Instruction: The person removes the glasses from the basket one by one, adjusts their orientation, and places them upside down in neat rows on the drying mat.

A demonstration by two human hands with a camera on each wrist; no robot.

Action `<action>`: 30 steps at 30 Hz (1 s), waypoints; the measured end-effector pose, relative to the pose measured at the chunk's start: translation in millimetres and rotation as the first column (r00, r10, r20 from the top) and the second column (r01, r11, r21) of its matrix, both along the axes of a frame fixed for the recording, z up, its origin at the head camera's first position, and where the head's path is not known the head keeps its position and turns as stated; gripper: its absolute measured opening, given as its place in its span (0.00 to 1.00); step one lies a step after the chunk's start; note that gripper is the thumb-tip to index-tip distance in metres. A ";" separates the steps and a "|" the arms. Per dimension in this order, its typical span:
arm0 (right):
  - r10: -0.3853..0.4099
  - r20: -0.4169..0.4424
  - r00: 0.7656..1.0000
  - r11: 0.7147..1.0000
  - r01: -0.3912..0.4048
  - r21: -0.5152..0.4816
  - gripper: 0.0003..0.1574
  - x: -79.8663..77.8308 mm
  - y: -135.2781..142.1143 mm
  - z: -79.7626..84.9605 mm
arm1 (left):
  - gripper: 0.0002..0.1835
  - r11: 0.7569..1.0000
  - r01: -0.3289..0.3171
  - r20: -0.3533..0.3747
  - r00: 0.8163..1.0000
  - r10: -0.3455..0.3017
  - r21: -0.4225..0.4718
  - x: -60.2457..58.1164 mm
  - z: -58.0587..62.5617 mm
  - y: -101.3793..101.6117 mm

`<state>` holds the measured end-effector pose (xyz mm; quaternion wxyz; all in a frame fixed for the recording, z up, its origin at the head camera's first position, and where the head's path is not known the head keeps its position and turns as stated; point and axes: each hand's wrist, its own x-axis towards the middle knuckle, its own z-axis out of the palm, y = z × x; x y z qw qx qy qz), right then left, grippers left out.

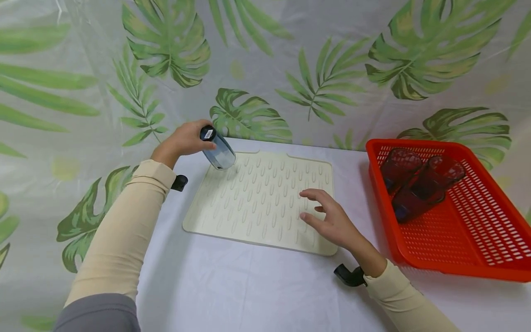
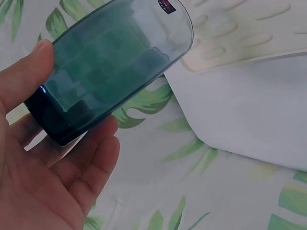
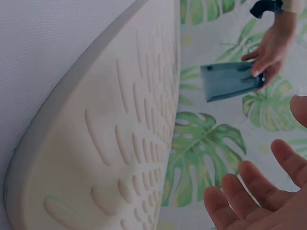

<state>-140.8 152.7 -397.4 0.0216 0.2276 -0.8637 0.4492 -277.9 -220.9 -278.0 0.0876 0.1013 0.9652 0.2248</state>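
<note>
A blue-tinted drinking glass (image 1: 221,154) is gripped near its dark base by my left hand (image 1: 186,140). It is tilted with the mouth pointing down, over the far left corner of a cream ridged drying mat (image 1: 265,198). In the left wrist view, thumb and fingers hold the dark end of the glass (image 2: 115,67), and a small dark label shows near its rim. My right hand (image 1: 332,219) hovers above the right part of the mat, fingers spread and slightly bent, holding nothing. The right wrist view shows the same loose fingers of the right hand (image 3: 268,196).
A red plastic basket (image 1: 477,230) stands at the right, with reddish-looking glasses (image 1: 431,184) lying in its far left part. White cloth (image 1: 249,286) covers the table. A leaf-patterned sheet (image 1: 257,60) hangs behind the table.
</note>
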 end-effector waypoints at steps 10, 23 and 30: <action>0.020 -0.002 1.000 1.000 -0.020 -0.013 0.29 1.7 -1.8 -0.6 | 0.39 0.996 -0.001 0.019 1.000 0.002 -0.092 -9.2 -13.1 1.6; 0.021 0.019 1.000 1.000 -0.020 -0.022 0.28 2.0 0.1 -3.4 | 0.40 0.991 -0.044 0.056 0.997 0.052 -0.127 -17.1 -26.8 5.1; 0.013 0.009 1.000 1.000 -0.013 -0.011 0.29 2.6 0.8 -2.0 | 0.40 0.993 -0.045 0.048 0.998 0.051 -0.104 -21.1 -32.2 9.6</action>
